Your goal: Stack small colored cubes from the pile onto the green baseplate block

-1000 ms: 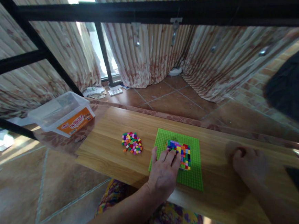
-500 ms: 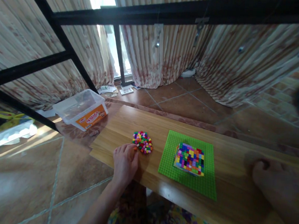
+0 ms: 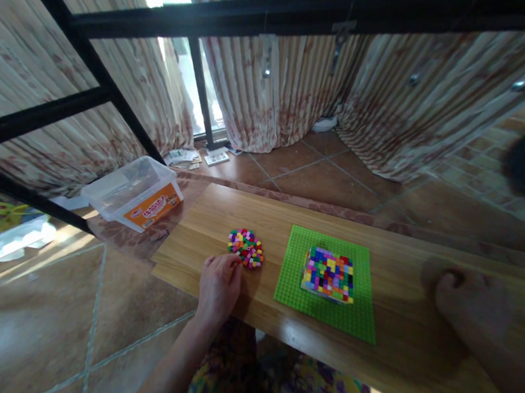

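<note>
My left hand (image 3: 220,284) is closed, with thumb and fingertips together at the near edge of a loose pile of small coloured toy bricks (image 3: 251,253). Whatever those fingertips pinch, if anything, is too small to make out. To the right of the pile lies a green baseplate (image 3: 285,289), bearing a low rectangular block of many-coloured bricks (image 3: 329,274) near its middle. Beyond the plate, at the right of the wooden table, my right hand (image 3: 468,297) rests in a loose fist, slightly blurred; no object shows in it.
The wooden bench-like table (image 3: 216,208) runs across the view. On the floor to the left stands a clear plastic box (image 3: 143,178) with an orange label. A black metal frame (image 3: 176,20) and striped curtains (image 3: 252,99) rise behind. Papers (image 3: 181,157) lie on the floor.
The whole view has shifted slightly. My left fingertips have moved a little closer in to the brick pile. My right hand stays curled in about the same place.
</note>
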A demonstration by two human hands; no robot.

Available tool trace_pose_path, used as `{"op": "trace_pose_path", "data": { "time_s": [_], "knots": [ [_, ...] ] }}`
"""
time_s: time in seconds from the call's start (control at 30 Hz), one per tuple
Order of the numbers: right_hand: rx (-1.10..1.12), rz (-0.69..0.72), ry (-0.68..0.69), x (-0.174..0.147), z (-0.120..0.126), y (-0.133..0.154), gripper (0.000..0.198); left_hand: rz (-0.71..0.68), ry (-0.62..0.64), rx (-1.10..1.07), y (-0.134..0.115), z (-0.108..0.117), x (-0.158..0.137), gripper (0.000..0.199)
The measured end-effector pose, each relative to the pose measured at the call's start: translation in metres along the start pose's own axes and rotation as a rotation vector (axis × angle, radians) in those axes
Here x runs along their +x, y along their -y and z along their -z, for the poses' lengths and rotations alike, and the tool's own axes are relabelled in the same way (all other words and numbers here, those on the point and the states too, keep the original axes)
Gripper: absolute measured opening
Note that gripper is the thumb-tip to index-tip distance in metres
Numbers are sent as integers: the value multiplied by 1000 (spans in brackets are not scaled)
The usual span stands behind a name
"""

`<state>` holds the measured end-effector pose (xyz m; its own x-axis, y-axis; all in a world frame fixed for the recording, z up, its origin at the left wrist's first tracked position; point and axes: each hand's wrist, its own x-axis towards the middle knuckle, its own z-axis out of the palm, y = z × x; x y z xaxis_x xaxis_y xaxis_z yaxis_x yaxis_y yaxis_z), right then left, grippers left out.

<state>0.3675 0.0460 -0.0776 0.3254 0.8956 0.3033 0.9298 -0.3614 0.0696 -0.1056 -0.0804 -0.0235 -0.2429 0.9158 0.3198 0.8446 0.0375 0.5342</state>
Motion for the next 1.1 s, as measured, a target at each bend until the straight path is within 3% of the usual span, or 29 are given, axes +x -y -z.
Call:
{"op": "trace_pose_path", "data": {
  "time_s": [0.17,0.4,0.73,1.1],
  "knots": [
    [12,9,35,0,13,10,52,-174,87,-258,-50,-7,-3,13],
    [49,-5,9,-1,19,14,45,-345,177,-284,-98,-28,12,14],
    [68,-23,29,-1,23,18,41,-441,222,18,-120,-49,21,15],
    [118,-37,4,-2,23,19,40,-398,220,11,-127,-48,21,12]
  ]
}}
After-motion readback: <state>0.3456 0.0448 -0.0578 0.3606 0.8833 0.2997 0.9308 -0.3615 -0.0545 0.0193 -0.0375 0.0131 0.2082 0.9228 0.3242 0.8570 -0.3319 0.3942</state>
